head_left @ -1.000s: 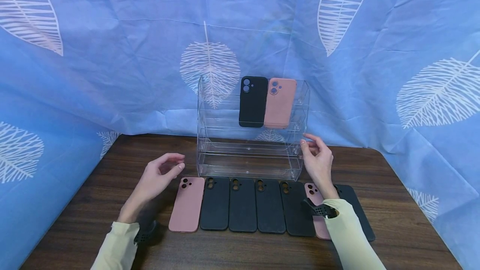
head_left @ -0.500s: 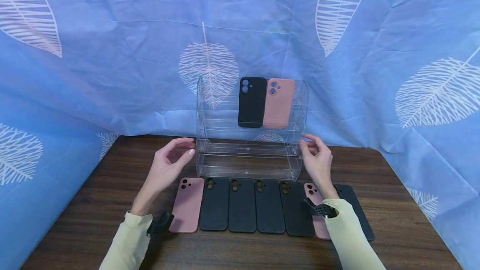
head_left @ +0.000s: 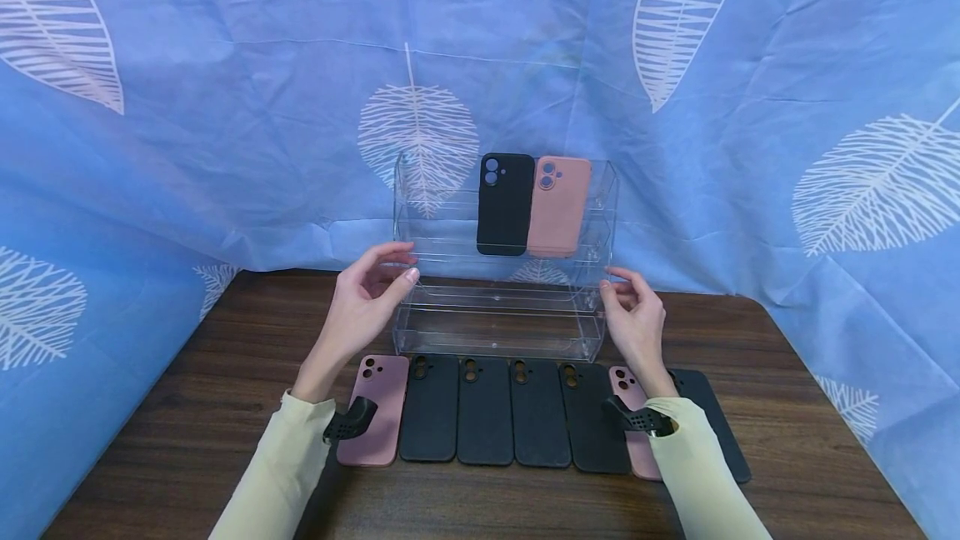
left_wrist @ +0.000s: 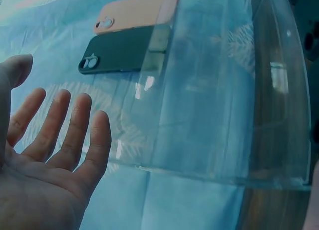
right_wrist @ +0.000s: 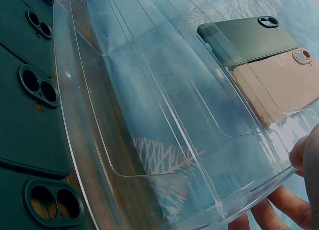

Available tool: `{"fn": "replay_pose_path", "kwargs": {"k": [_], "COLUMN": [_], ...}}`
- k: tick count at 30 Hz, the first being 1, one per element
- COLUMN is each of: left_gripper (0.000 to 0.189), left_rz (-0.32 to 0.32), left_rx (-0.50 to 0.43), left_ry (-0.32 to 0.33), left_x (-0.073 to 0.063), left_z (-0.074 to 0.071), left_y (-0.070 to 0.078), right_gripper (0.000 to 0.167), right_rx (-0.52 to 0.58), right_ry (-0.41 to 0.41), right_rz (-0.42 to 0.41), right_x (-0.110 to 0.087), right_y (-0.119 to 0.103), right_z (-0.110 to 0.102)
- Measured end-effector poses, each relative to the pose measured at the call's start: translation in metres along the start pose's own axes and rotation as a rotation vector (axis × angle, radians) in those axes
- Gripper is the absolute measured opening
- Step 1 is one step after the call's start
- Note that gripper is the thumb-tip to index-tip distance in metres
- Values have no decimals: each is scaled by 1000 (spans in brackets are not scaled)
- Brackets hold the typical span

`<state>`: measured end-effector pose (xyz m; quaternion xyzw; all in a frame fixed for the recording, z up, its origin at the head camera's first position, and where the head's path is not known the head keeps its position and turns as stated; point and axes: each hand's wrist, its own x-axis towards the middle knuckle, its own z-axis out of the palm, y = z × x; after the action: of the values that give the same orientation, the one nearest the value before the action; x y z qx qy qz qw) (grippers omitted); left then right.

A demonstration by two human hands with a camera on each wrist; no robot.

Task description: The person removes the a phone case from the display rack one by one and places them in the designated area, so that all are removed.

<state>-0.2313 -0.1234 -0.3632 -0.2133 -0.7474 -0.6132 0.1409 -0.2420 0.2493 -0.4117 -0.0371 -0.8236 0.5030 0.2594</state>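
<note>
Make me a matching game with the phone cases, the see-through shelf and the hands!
Things:
1. black case on the rack
2. pink case on the rack
3. left hand
4. right hand

Places:
A. at the clear rack's right side
B. top shelf, right of its neighbour
C. open, at the rack's left side
D. top shelf, left of its neighbour

Pairs: 1-D, 2-B, 3-C, 4-A
</note>
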Motion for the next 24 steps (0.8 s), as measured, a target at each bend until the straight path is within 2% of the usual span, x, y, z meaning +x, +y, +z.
{"fn": "replay_pose_path", "kwargs": {"k": [13, 24], "left_gripper": [40, 39], "left_rz": [68, 97], "left_rx": [-18, 22], "left_ry": [1, 47], "left_x": [27, 50], "left_z": [19, 34], "left_y": [12, 15], "right_gripper": [29, 30], "right_rx": [-11, 1], "right_ry": [16, 6], "right_rz": [-4, -7], "right_x": [1, 1], "right_y": [3, 2], "right_z": [2, 2]}}
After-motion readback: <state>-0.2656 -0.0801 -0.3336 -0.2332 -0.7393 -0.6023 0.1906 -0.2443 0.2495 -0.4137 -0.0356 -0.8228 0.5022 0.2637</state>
